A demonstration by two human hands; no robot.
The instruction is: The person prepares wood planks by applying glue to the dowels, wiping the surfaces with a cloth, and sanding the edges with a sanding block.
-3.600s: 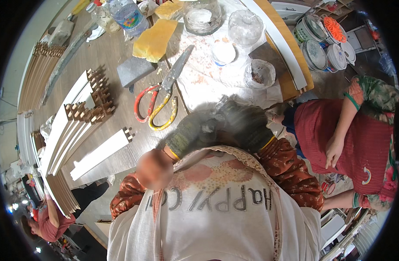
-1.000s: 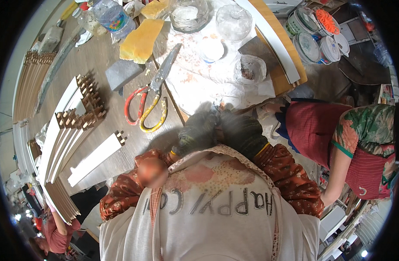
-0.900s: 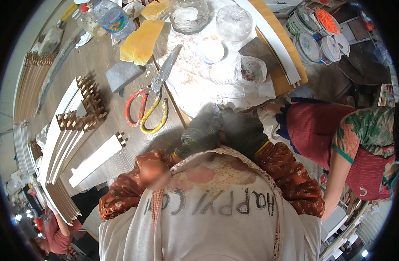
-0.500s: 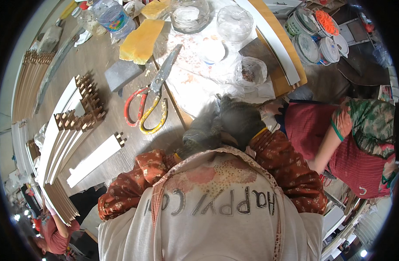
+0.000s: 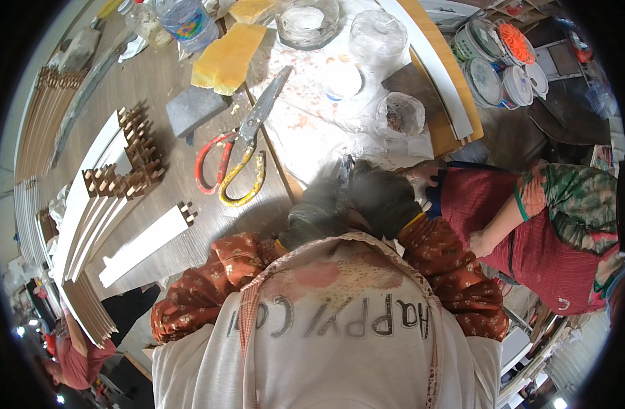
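Observation:
My left hand and my right hand, both in dark work gloves, are close together in front of my chest at the table's near edge. Motion blurs the fingers, but both hands look closed. A small shiny tip shows between them; what it belongs to is hidden. Left of my hands lie large scissors with one red and one yellow handle, blades apart. Just beyond the gloves spreads a stained white sheet. On it stand a clear cup with dark bits and a round white lid-like piece.
White strips with wooden dowels are stacked on the left, a single strip nearby. Farther off are a grey block, yellow sheet, bottle and glass bowl. A co-worker stands right, below several buckets.
My gloved hands have shifted slightly but stay together. The co-worker's arm on the right has moved left, toward the table. Table items appear a little displaced as the view shifts.

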